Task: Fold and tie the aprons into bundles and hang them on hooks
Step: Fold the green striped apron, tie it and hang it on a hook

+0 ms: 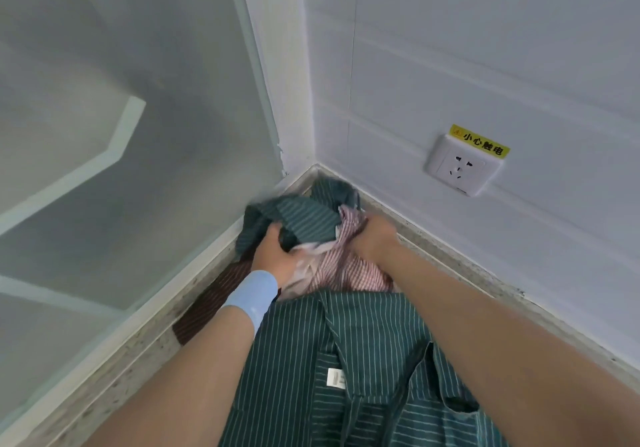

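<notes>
A pile of striped aprons lies on a speckled counter in a wall corner. A dark green striped apron is spread flat nearest me, with a white label on it. Behind it lies a crumpled red-and-white striped apron, and a second green striped apron is bunched in the corner. A dark brown striped apron shows at the left. My left hand, with a light blue wristband, grips the bunched green apron. My right hand is pushed into the red-and-white apron, its fingers hidden in the cloth.
The speckled counter meets a frosted glass panel on the left and a white wall on the right. A wall socket with a yellow warning sticker sits just above the counter at the right.
</notes>
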